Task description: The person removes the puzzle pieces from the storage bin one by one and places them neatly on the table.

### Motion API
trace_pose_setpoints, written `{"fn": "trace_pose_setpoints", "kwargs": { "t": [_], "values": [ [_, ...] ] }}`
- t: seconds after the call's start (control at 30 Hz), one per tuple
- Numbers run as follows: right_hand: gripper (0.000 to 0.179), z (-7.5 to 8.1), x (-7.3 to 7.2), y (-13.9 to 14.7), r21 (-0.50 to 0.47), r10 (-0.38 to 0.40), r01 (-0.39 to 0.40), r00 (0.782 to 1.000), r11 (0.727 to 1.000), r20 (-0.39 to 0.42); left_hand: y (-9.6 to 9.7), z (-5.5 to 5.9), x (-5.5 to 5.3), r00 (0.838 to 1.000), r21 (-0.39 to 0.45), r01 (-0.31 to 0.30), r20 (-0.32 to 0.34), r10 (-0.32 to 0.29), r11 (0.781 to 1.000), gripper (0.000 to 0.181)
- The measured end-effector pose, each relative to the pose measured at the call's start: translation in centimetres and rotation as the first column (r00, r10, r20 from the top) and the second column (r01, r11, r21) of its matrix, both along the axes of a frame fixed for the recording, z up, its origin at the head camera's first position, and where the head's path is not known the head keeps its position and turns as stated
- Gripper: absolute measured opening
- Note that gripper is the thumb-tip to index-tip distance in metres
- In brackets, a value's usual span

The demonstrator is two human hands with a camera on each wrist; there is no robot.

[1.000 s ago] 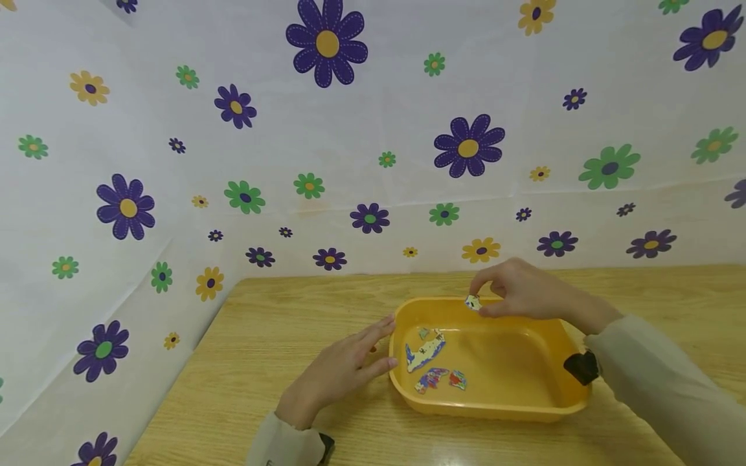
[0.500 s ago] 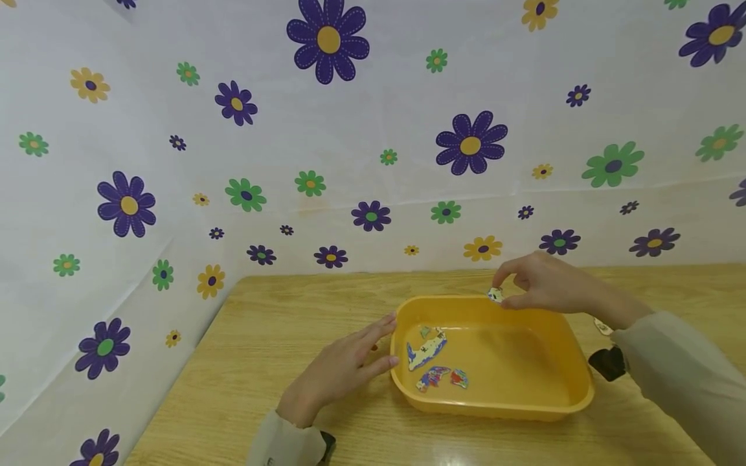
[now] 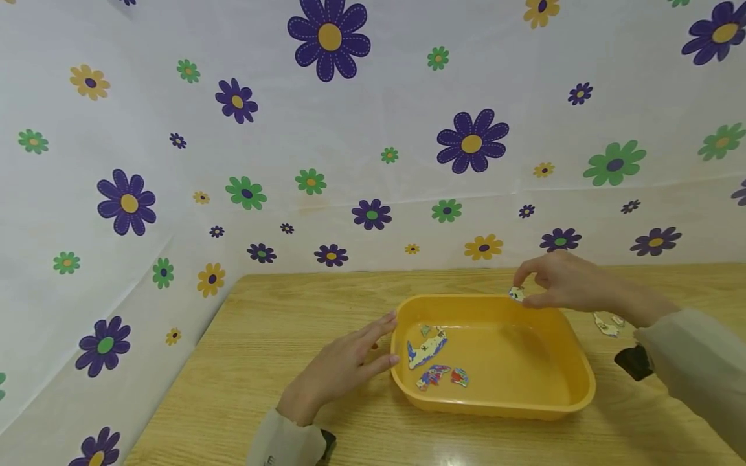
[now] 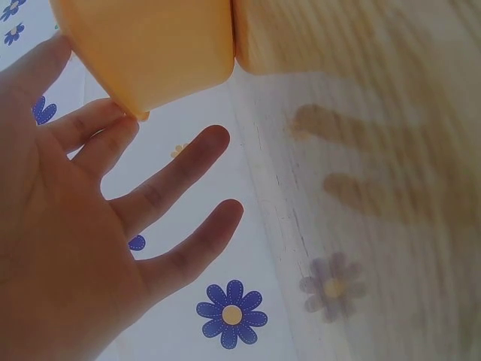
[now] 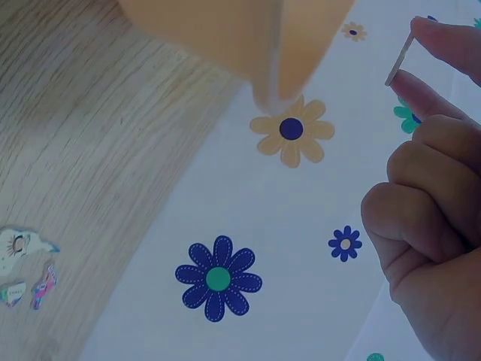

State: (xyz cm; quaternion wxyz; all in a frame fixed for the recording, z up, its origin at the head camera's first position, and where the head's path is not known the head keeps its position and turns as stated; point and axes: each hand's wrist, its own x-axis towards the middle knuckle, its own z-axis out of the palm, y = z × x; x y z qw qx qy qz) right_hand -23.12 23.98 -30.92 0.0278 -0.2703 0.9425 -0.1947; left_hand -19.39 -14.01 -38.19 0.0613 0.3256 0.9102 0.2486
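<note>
My right hand [image 3: 568, 281] pinches a small flat printed piece [image 3: 516, 294] between thumb and forefinger, above the far rim of a yellow plastic tub [image 3: 495, 409]. Seen edge-on in the right wrist view, that piece [image 5: 400, 60] is thin; the other fingers are curled in. At the tub's left side, my left hand [image 3: 340, 362] touches the rim with extended fingers; the left wrist view shows fingertips against the tub wall [image 4: 165, 53]. Inside the tub's left part lie a long cream-and-blue piece [image 3: 428, 349], a red-and-blue piece [image 3: 432, 376], a smaller red piece [image 3: 460, 377] and a small greenish piece [image 3: 425, 330].
Several more irregular printed pieces [image 3: 606, 325] lie on the wooden table [image 3: 280, 317] right of the tub, partly hidden by the right arm; the right wrist view shows a cream piece [image 5: 19, 244] among them. A flower-patterned white sheet [image 3: 326, 142] stands behind and left of the table.
My right hand has moved right along the tub's far rim, still pinching the small piece. Pieces on the table to the right have come into sight. The left hand stays at the rim.
</note>
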Motion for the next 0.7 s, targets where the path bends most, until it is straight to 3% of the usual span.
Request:
{"fn": "trace_pose_setpoints", "kwargs": {
  "t": [0.7],
  "values": [
    [0.023,-1.6,0.0,3.8,-0.012,-0.02,0.019,0.999,1.0,-0.032,0.0,0.0,0.0,1.0,0.001,0.01,-0.009,-0.01,1.0,0.059]
  ]
}}
